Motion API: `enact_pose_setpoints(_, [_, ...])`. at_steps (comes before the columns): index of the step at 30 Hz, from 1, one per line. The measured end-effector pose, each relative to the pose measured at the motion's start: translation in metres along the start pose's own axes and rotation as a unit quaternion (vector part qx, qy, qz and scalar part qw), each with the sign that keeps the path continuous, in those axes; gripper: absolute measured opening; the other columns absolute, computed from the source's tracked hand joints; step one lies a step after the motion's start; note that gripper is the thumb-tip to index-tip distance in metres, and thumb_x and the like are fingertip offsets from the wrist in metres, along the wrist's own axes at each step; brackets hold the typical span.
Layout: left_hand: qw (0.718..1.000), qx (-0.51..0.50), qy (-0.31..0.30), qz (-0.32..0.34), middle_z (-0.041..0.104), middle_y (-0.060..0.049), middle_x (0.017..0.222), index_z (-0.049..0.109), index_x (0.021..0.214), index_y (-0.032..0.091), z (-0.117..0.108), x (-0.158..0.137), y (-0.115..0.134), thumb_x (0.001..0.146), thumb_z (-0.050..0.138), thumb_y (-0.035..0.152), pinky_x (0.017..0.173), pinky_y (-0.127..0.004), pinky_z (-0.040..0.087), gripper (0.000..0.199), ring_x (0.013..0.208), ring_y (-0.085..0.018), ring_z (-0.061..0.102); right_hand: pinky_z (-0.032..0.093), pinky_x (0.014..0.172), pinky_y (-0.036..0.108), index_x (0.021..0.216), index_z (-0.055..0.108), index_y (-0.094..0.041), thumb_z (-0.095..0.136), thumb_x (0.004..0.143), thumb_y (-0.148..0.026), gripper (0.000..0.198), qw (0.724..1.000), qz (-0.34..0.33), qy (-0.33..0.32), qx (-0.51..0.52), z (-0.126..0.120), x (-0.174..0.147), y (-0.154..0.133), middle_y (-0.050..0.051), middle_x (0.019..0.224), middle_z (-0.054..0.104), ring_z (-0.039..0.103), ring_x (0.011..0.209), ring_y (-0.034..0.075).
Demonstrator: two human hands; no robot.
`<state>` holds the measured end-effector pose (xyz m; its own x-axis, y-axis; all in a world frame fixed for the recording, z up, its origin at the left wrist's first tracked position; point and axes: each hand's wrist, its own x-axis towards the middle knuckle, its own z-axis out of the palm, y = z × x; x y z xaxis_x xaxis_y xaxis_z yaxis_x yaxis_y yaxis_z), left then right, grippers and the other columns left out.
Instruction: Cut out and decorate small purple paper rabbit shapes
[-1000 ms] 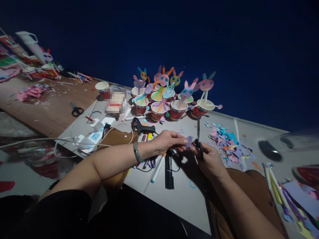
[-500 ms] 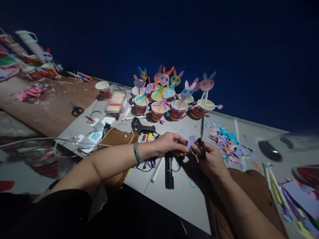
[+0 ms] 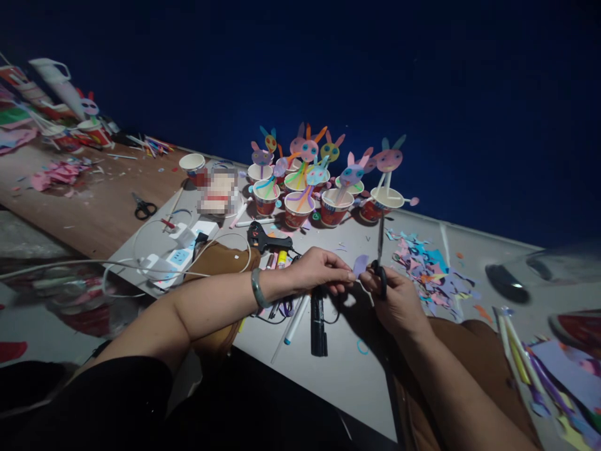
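Between the fingertips of my left hand (image 3: 323,270) is a small piece of purple paper (image 3: 360,264). My right hand (image 3: 399,297) is closed round the black handles of a pair of scissors (image 3: 381,250), whose blades point up, away from me. Its thumb and fingertip are close to the paper's lower right edge; I cannot tell whether they pinch it too. Behind my hands stand several paper cups (image 3: 334,207) with paper rabbit figures (image 3: 353,172) in them. A black glue gun (image 3: 268,238) lies left of the cups' front, beyond my left wrist.
Coloured paper scraps (image 3: 429,269) are heaped to the right. A black marker (image 3: 318,329) and a blue-capped pen (image 3: 295,322) lie below my left hand. White power strips (image 3: 181,254) with cables sit at left. Another pair of scissors (image 3: 143,207) rests on the brown table (image 3: 106,178).
My left fingers have shifted slightly on the purple paper, and the paper has turned a little. My right hand and the scissors stay almost where they were.
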<state>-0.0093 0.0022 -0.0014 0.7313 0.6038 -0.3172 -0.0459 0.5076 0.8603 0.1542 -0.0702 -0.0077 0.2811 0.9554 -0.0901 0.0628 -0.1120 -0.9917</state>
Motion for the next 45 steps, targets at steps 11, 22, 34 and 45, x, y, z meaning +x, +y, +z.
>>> enact_pose_setpoints(11, [0.999, 0.004, -0.006, 0.047, 0.063, 0.001, 0.063, 0.065, 0.082, 0.009, -0.004, 0.005, -0.002, 0.059, 0.085, 0.044, 0.059, -0.022, 0.047, 0.046, 0.055, -0.007, 0.058, 0.040, 0.054, 0.027, 0.060, 0.060, -0.021, 0.081, 0.062, -0.047, 0.033, 1.000, -0.006, -0.018, -0.023, -0.003, 0.000, 0.007, -0.001, 0.059, 0.053, 0.045, 0.057, 0.013])
enact_pose_setpoints(22, [0.998, -0.009, 0.010, 0.060, 0.062, 0.001, 0.057, 0.064, 0.075, 0.009, -0.004, 0.007, -0.002, 0.057, 0.086, 0.042, 0.055, -0.020, 0.045, 0.043, 0.050, -0.006, 0.056, 0.041, 0.058, 0.027, 0.058, 0.059, -0.021, 0.082, 0.061, -0.047, 0.034, 0.999, -0.001, -0.026, -0.041, -0.002, -0.001, 0.006, -0.001, 0.063, 0.055, 0.047, 0.061, 0.014])
enact_pose_setpoints(34, [0.990, -0.001, 0.084, 0.115, 0.059, 0.003, 0.052, 0.061, 0.072, 0.009, -0.005, -0.003, 0.029, 0.068, 0.078, 0.028, 0.050, -0.017, 0.040, 0.026, 0.046, -0.004, 0.053, 0.037, 0.060, 0.028, 0.076, 0.054, -0.021, 0.065, 0.073, -0.071, 0.052, 0.979, -0.025, -0.184, -0.090, -0.002, -0.002, 0.007, 0.000, 0.071, 0.053, 0.046, 0.066, 0.015])
enact_pose_setpoints(45, [0.990, 0.027, 0.083, 0.109, 0.059, 0.002, 0.053, 0.062, 0.070, 0.009, -0.006, -0.005, 0.032, 0.073, 0.070, 0.018, 0.052, -0.017, 0.041, 0.013, 0.048, -0.004, 0.054, 0.033, 0.058, 0.028, 0.070, 0.051, -0.020, 0.059, 0.070, -0.080, 0.060, 0.964, -0.037, -0.226, -0.133, 0.000, -0.003, 0.004, -0.001, 0.068, 0.046, 0.040, 0.064, 0.014])
